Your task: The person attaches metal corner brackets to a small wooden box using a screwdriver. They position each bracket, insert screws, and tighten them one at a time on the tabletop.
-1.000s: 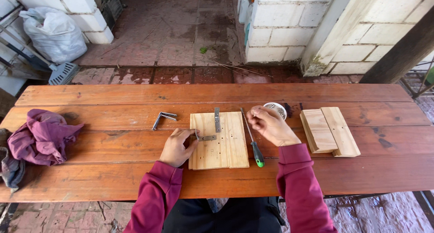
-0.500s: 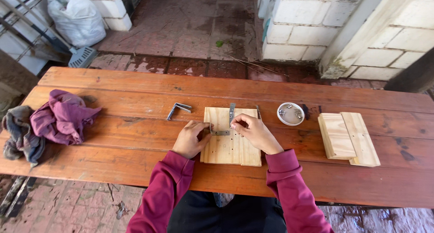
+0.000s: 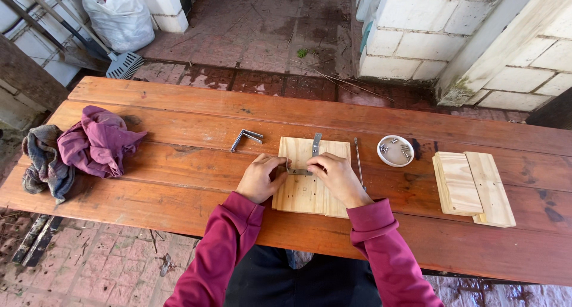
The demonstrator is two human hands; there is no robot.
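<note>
A pale square wooden board lies on the red-brown plank table in front of me. A metal angle bracket lies across the board's upper part. My left hand pinches the bracket's left end at the board's left edge. My right hand presses on its right end. A flat metal strip rests at the board's top edge.
Another angle bracket lies left of the board, a screwdriver to its right. A white dish holds screws. Two stacked wooden pieces sit far right, crumpled cloths far left. Block walls and a white sack stand beyond.
My right hand came back from the white dish to the board and settled on the bracket. Both hands closed in on the bracket.
</note>
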